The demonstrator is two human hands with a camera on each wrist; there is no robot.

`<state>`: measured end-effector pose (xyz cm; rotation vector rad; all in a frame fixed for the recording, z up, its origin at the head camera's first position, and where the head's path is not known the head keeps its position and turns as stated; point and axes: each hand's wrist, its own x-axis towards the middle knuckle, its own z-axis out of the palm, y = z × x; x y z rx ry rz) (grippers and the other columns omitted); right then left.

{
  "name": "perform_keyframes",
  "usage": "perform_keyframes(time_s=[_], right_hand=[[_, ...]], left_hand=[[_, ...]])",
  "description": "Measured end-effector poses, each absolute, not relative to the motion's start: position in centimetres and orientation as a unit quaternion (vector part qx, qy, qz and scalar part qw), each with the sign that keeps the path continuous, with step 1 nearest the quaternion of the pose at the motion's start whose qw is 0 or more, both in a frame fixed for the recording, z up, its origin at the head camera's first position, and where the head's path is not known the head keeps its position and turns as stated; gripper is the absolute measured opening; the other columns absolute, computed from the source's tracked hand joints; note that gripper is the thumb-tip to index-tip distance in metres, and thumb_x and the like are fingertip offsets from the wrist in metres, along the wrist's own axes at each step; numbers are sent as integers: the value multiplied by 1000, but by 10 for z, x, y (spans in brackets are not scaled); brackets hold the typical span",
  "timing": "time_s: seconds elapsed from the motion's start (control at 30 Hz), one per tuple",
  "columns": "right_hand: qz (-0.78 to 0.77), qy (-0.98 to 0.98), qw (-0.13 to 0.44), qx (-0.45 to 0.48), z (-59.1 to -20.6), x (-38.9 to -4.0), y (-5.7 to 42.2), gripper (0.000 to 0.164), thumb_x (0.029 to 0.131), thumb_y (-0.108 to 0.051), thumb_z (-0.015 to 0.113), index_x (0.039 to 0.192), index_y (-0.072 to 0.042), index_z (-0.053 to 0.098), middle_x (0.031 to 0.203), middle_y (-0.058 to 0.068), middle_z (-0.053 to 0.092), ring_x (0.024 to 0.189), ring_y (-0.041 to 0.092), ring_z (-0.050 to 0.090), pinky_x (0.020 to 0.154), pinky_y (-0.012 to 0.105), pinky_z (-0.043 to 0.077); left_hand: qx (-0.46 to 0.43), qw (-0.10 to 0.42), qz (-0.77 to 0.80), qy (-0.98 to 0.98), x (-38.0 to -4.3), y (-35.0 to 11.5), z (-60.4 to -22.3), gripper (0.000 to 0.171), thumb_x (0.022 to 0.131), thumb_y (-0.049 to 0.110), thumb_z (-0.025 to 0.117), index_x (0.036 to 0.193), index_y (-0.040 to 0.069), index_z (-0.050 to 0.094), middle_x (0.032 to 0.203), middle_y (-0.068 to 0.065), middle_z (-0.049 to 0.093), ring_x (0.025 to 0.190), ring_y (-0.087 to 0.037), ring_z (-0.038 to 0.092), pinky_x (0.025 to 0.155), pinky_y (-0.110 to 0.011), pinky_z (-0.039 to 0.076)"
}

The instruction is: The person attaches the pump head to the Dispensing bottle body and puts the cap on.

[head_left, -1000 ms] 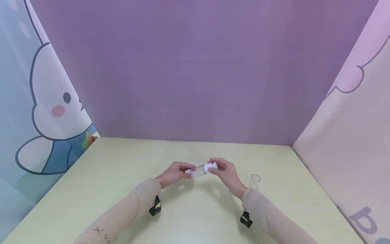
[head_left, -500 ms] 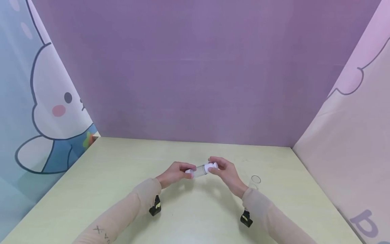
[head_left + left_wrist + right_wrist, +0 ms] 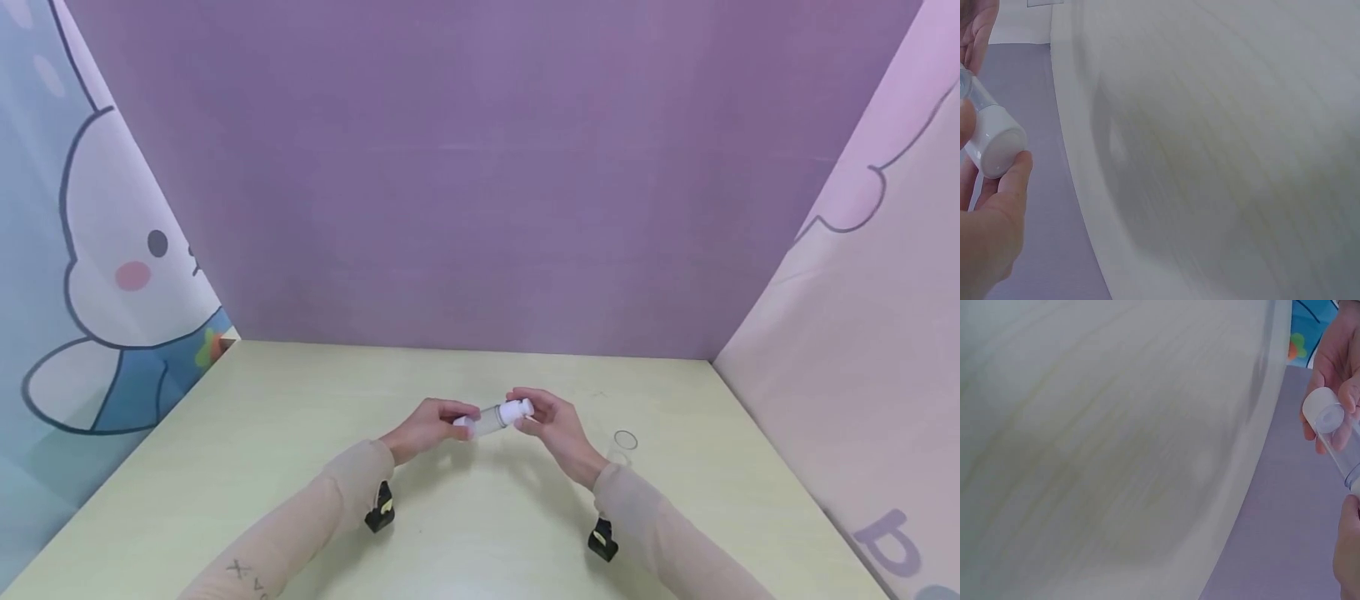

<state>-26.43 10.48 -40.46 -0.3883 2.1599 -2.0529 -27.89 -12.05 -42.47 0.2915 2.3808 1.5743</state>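
Note:
A small pump bottle (image 3: pixel 491 420) with a clear body, white base and white pump top is held tilted above the table, top end to the right. My left hand (image 3: pixel 427 426) grips its white base between thumb and fingers; in the left wrist view the flat white base (image 3: pixel 1001 150) shows. Around the white pump top (image 3: pixel 516 410) curl the fingers of my right hand (image 3: pixel 561 433), with the thumb just below it. The right wrist view shows the clear body (image 3: pixel 1339 450), while most of the pump top lies outside that view.
A clear cylinder with a dark rim, like a bottle cap (image 3: pixel 623 444), stands on the pale table (image 3: pixel 285 433) beside my right wrist. A purple panel (image 3: pixel 465 208) rises behind the table. Printed cloths hang on both sides.
My right thumb has shifted slightly down off the pump top, so more of the white part shows. The left hand's grip looks the same. The head view has shifted slightly.

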Motion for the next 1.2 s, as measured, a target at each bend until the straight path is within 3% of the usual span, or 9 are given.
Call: perform_keyframes(time_s=[0.47, 0.77, 1.2], right_hand=[[-680, 722, 69, -108, -410, -262, 105, 43, 79, 1, 64, 121, -5, 56, 123, 9, 58, 114, 22, 54, 89, 29, 47], [-677, 727, 57, -94, -407, -264, 105, 37, 79, -3, 67, 115, -10, 61, 119, 8, 61, 104, 17, 58, 86, 28, 49], [-663, 742, 51, -88, -411, -263, 106, 42, 79, -10, 68, 119, -2, 56, 116, 11, 60, 97, 14, 59, 86, 28, 49]], left_hand=[[90, 144, 554, 815, -273, -119, -426, 34, 82, 17, 67, 115, 18, 63, 125, -6, 56, 109, -22, 52, 95, -45, 41], [106, 139, 550, 816, -276, -120, -424, 37, 82, 17, 66, 119, 14, 61, 124, -6, 56, 108, -22, 52, 94, -43, 42], [98, 140, 550, 818, -276, -119, -425, 34, 81, 18, 68, 114, 19, 64, 123, -5, 57, 108, -22, 52, 93, -43, 42]])
